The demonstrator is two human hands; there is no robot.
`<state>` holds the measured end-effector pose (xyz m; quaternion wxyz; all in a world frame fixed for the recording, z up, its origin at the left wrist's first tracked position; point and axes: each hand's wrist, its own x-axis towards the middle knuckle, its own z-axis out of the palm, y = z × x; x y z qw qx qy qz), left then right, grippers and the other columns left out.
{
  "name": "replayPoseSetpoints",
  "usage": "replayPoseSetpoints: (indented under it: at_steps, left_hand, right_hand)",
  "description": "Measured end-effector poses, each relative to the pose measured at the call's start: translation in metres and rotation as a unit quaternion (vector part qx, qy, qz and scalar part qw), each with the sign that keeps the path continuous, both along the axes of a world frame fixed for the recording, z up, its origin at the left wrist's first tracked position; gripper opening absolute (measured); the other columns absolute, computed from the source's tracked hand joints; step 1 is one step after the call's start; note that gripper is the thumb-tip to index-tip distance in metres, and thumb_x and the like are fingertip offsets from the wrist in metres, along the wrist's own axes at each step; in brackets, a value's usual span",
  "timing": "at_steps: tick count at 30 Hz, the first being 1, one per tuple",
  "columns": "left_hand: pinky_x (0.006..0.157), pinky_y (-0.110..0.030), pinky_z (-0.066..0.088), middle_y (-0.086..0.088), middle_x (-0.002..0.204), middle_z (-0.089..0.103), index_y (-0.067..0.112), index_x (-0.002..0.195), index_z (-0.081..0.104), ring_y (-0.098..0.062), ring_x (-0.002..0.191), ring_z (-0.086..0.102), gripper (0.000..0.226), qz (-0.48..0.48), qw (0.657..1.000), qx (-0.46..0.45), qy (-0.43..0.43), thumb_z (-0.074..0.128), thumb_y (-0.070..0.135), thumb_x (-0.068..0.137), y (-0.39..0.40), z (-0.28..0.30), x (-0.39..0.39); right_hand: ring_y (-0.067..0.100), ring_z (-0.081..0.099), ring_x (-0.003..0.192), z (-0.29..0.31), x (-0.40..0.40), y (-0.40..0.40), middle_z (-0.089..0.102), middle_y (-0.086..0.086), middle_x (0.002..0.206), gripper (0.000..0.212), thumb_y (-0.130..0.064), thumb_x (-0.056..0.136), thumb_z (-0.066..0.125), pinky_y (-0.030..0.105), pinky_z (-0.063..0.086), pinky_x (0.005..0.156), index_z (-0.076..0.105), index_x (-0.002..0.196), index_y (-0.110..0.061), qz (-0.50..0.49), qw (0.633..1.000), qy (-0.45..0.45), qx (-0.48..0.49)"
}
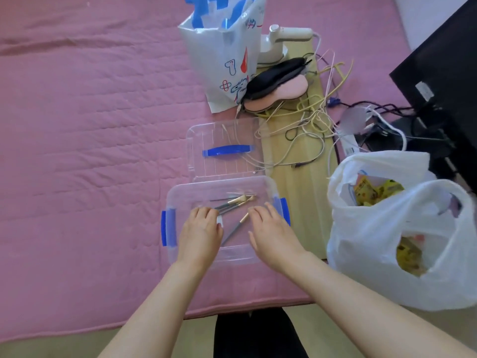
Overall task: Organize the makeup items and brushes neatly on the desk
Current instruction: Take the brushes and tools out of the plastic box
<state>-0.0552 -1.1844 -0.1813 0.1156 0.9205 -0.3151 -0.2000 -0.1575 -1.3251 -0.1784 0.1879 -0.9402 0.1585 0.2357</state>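
My left hand (200, 232) fingers curl over brushes (233, 202) in the box (170, 200); right hand (271, 231) fingers relaxed, apart. Risk: brushes slipping, scattering.

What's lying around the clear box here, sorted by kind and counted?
Bags: 2, a printed white gift bag and a white plastic bag
Box lids: 1
Sleep masks: 1
Handheld steamers: 1
Total: 5

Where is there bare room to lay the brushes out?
Free: the pink quilted mat left of the clear plastic box and its clear lid. Crowded: the wooden strip to the right, between tangled cables and white plastic bags.
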Motion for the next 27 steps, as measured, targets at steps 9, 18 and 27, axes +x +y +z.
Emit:
replayPoseSetpoints:
  at_steps: [9, 18, 27]
  left_hand:
    - [0.074, -0.039, 0.045, -0.006, 0.127, 0.053, 0.012, 0.125, 0.049, -0.029, 0.112, 0.051, 0.033, -0.058, 0.992, 0.105, 0.033, 0.042, 0.008, 0.093, -0.027, -0.092, 0.024]
    - [0.079, -0.039, 0.047, -0.006, 0.114, 0.059, 0.013, 0.112, 0.053, -0.026, 0.109, 0.051, 0.021, -0.089, 0.989, 0.111, 0.033, 0.043, 0.012, 0.093, -0.034, -0.14, 0.04]
    - [0.069, -0.038, 0.038, -0.01, 0.106, 0.056, 0.011, 0.1, 0.054, -0.03, 0.101, 0.051, 0.012, -0.107, 0.986, 0.13, 0.018, 0.047, 0.009, 0.09, -0.039, -0.146, 0.042]
  right_hand:
    - [0.03, 0.024, 0.141, -0.088, 0.036, 0.007, 0.031, 0.015, 0.148, 0.05, -0.014, 0.094, 0.045, 0.039, 0.027, 0.112, 0.03, 0.141, -0.004, 0.057, 0.998, 0.037, -0.004]
    - [0.038, 0.008, 0.145, -0.134, 0.047, 0.01, 0.026, 0.014, 0.149, 0.056, -0.002, 0.09, 0.046, 0.048, 0.024, 0.113, 0.026, 0.143, -0.002, 0.082, 0.996, 0.043, -0.02]
    - [0.035, 0.044, 0.118, -0.137, 0.051, 0.01, 0.048, 0.014, 0.124, 0.032, -0.001, 0.082, 0.054, 0.043, 0.042, 0.087, 0.056, 0.113, -0.005, 0.108, 0.992, 0.011, -0.066]
